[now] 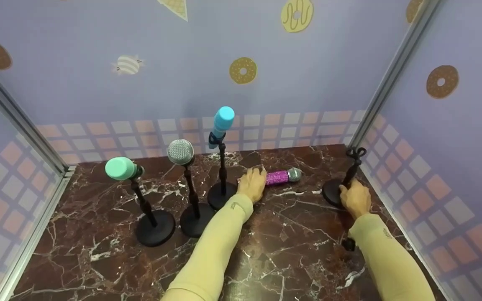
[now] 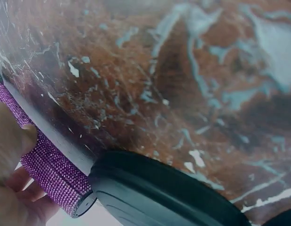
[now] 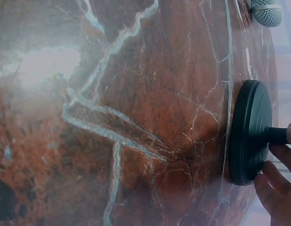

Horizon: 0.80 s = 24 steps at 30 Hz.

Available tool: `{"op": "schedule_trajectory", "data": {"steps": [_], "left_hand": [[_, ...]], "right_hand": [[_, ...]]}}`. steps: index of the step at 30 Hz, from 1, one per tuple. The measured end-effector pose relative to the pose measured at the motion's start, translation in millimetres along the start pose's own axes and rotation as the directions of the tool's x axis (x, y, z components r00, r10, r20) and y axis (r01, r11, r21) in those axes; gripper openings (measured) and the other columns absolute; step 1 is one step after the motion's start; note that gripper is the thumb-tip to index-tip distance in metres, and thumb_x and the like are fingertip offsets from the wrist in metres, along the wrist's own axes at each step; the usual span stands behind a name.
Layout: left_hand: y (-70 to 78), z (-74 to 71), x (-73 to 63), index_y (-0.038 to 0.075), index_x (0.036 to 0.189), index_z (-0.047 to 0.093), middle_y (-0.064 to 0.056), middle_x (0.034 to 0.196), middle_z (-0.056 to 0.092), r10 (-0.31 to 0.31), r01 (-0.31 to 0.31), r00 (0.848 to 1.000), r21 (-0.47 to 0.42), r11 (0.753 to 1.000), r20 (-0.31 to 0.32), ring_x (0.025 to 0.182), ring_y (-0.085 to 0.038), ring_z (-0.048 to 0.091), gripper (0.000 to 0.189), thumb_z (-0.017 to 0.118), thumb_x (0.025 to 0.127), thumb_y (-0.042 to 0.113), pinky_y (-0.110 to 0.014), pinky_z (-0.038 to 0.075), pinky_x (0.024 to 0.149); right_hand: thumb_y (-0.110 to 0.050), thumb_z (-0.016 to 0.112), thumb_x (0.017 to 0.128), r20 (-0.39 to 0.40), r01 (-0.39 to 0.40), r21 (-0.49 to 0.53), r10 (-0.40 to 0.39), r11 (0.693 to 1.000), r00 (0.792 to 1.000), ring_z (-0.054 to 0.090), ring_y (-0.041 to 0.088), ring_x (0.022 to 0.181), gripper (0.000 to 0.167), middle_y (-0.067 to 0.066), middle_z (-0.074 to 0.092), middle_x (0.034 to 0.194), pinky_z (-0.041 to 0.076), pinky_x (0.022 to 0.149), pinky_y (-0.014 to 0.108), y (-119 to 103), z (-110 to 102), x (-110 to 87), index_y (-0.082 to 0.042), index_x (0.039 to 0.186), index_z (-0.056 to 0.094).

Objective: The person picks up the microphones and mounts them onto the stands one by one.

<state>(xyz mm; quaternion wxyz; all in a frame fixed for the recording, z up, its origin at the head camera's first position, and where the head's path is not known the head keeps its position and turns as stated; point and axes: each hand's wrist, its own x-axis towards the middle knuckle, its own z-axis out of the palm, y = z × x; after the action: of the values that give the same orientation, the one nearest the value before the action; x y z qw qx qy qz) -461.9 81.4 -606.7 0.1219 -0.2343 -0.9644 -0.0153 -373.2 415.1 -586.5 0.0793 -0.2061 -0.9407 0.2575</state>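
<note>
My left hand (image 1: 252, 184) grips the handle of a glittery purple microphone (image 1: 278, 178), which lies sideways with its silver mesh head pointing right. In the left wrist view, thumb and fingers sit around the studded handle (image 2: 56, 174), whose end overlaps a black round base (image 2: 154, 188). Over on the right, my right hand (image 1: 356, 198) holds the lower pole of a black microphone stand (image 1: 353, 167) with a bare clip on top. The right wrist view shows fingers (image 3: 272, 181) around that pole, close to the disc base (image 3: 251, 132).
Left of my hands stand three black stands bearing a mint microphone (image 1: 120, 168), a silver-headed microphone (image 1: 180, 151) and a blue microphone (image 1: 224, 119). A small black object (image 1: 349, 244) lies beside the right sleeve. Patterned walls enclose the dark marbled table (image 1: 283, 251).
</note>
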Motion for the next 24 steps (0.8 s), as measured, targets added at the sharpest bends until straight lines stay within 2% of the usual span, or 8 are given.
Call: {"op": "schedule_trajectory", "data": {"steps": [4, 9, 13, 17, 21, 24], "left_hand": [[-2.4, -6.9, -4.7, 0.008, 0.146, 0.069, -0.014, 0.133, 0.074, 0.019, -0.019, 0.999, 0.003, 1.000, -0.035, 0.121, -0.032, 0.074, 0.059, 0.086, 0.091, 0.017, -0.042, 0.069, 0.093], [-0.9, -23.6, -8.9, 0.008, 0.140, 0.069, -0.015, 0.132, 0.073, 0.009, -0.015, 0.999, -0.121, 0.993, -0.047, 0.119, -0.033, 0.072, 0.062, 0.091, 0.083, 0.015, -0.044, 0.068, 0.099], [1.1, -38.2, -17.8, 0.008, 0.141, 0.067, -0.014, 0.130, 0.073, -0.017, 0.000, 0.997, -0.242, 0.970, -0.069, 0.120, -0.034, 0.072, 0.059, 0.085, 0.085, 0.007, -0.046, 0.067, 0.102], [1.9, -49.3, -29.5, 0.010, 0.145, 0.067, -0.013, 0.133, 0.073, -0.028, 0.002, 0.997, -0.325, 0.946, -0.076, 0.127, -0.033, 0.071, 0.059, 0.082, 0.088, 0.006, -0.045, 0.064, 0.110], [0.9, -55.0, -43.8, 0.010, 0.144, 0.067, -0.013, 0.133, 0.073, -0.011, -0.034, 0.993, -0.387, 0.921, -0.115, 0.129, -0.034, 0.071, 0.053, 0.081, 0.092, 0.008, -0.045, 0.061, 0.115], [-1.1, -56.1, -55.2, 0.008, 0.144, 0.067, -0.015, 0.131, 0.074, 0.003, -0.069, 0.988, -0.411, 0.909, -0.157, 0.125, -0.035, 0.073, 0.050, 0.080, 0.095, 0.009, -0.045, 0.061, 0.114]], "right_hand": [[-0.032, 0.060, 0.112, -0.001, 0.011, -0.007, -0.011, 1.000, 1.000, 0.065, 0.064, 0.132, 0.044, 0.040, 0.068, 0.143, 0.054, 0.108, 0.076, 0.7, 2.3, -3.7, 0.005, 0.137, 0.066], [-0.035, 0.060, 0.113, 0.026, 0.037, -0.040, -0.036, 0.999, 0.999, 0.065, 0.065, 0.130, 0.044, 0.040, 0.068, 0.143, 0.054, 0.105, 0.076, 2.2, -1.4, -6.8, 0.002, 0.137, 0.065], [-0.037, 0.061, 0.114, 0.036, 0.060, -0.044, -0.059, 0.997, 0.998, 0.066, 0.065, 0.129, 0.042, 0.038, 0.070, 0.141, 0.054, 0.103, 0.077, -0.3, -5.4, -13.1, -0.002, 0.135, 0.066], [-0.038, 0.063, 0.113, 0.040, 0.103, -0.054, -0.101, 0.993, 0.994, 0.067, 0.065, 0.126, 0.042, 0.038, 0.072, 0.137, 0.054, 0.102, 0.077, -2.9, -4.2, -21.4, -0.002, 0.133, 0.067], [-0.037, 0.066, 0.112, 0.038, 0.157, -0.059, -0.155, 0.986, 0.987, 0.069, 0.065, 0.121, 0.041, 0.039, 0.073, 0.131, 0.055, 0.098, 0.076, -3.3, 1.2, -30.6, 0.000, 0.129, 0.067], [-0.036, 0.067, 0.111, 0.030, 0.209, -0.061, -0.207, 0.976, 0.978, 0.070, 0.066, 0.118, 0.040, 0.040, 0.074, 0.128, 0.055, 0.097, 0.077, -3.8, 6.7, -39.4, 0.001, 0.127, 0.067]]}}
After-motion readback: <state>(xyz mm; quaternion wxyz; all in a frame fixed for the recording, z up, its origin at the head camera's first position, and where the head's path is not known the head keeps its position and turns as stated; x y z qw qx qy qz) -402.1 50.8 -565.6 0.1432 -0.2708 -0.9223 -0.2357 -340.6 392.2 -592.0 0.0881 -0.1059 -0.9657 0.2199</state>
